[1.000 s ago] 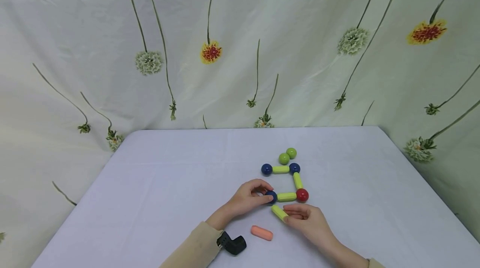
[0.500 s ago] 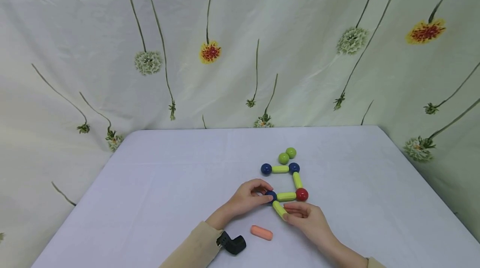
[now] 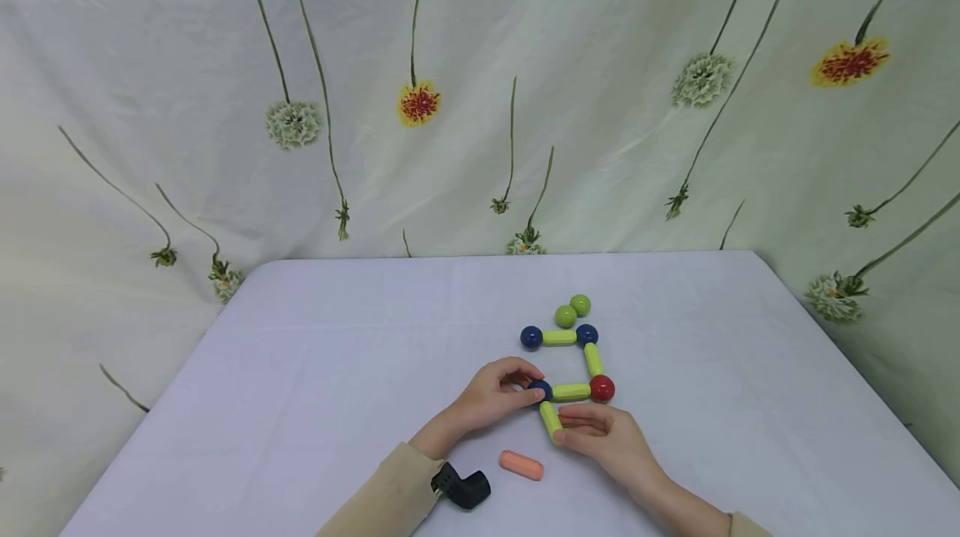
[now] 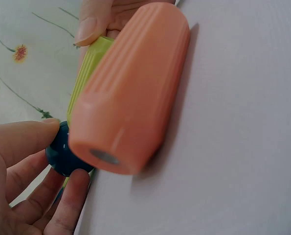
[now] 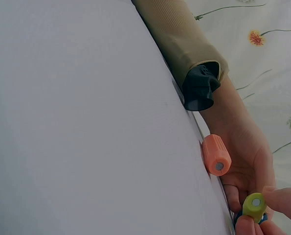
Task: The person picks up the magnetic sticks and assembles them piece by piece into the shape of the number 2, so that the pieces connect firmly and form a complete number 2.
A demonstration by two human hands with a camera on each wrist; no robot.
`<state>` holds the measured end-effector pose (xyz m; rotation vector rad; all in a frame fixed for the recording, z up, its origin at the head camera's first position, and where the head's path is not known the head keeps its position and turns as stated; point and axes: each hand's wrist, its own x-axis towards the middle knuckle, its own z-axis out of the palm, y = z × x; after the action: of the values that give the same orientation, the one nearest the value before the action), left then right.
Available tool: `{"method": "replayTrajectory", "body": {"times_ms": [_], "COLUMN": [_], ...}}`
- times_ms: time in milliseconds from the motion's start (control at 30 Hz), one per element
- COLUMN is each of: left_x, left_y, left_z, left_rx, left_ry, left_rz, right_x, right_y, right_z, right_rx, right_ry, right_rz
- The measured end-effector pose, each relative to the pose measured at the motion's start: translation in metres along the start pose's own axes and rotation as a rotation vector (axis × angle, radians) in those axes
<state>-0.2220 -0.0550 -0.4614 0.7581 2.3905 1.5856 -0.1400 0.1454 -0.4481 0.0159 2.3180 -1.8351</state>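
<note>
My left hand [image 3: 492, 394] pinches a dark blue ball [image 4: 62, 152] between thumb and fingers. A yellow-green magnetic rod [image 3: 572, 392] runs right from that ball to a red ball [image 3: 602, 388]. Another yellow-green rod [image 3: 551, 421] points from the blue ball toward the front, its far end at the ball. My right hand [image 3: 609, 441] pinches this rod's near end, where a round metal tip shows in the right wrist view. From the red ball a rod [image 3: 593, 359] leads back to a blue ball [image 3: 587, 334], and a further rod [image 3: 559, 338] joins that to a blue ball [image 3: 531, 338] at left.
An orange rod [image 3: 521, 465] lies in front of the hands, close to the left wrist. Two light green balls [image 3: 566, 316] sit behind the joined shape. The white-covered table [image 3: 337, 370] ends at a flower-patterned cloth [image 3: 600, 103]. A black wrist device [image 3: 467, 489] sits at the left cuff.
The right hand has brought its rod up against the blue ball, then swung the near end leftward. The left hand keeps its grip on the ball.
</note>
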Motion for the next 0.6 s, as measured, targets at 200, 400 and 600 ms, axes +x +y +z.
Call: {"method": "replayTrajectory", "body": {"times_ms": [200, 400, 600], "left_x": [0.0001, 0.0002, -0.0011], "left_y": [0.0000, 0.0005, 0.0063], "left_z": [-0.0001, -0.0001, 0.0001], "left_rx": [0.002, 0.002, 0.030], "left_ry": [0.002, 0.002, 0.006], "left_rz": [0.012, 0.012, -0.015], "right_x": [0.0006, 0.0013, 0.0014], "right_y": [-0.0009, -0.0017, -0.0030], "right_z": [0.0008, 0.0037, 0.0065], "right_rx": [0.005, 0.032, 0.032], "right_ry": [-0.058, -0.086, -0.091], "right_rz": [-0.018, -0.034, -0.041]}}
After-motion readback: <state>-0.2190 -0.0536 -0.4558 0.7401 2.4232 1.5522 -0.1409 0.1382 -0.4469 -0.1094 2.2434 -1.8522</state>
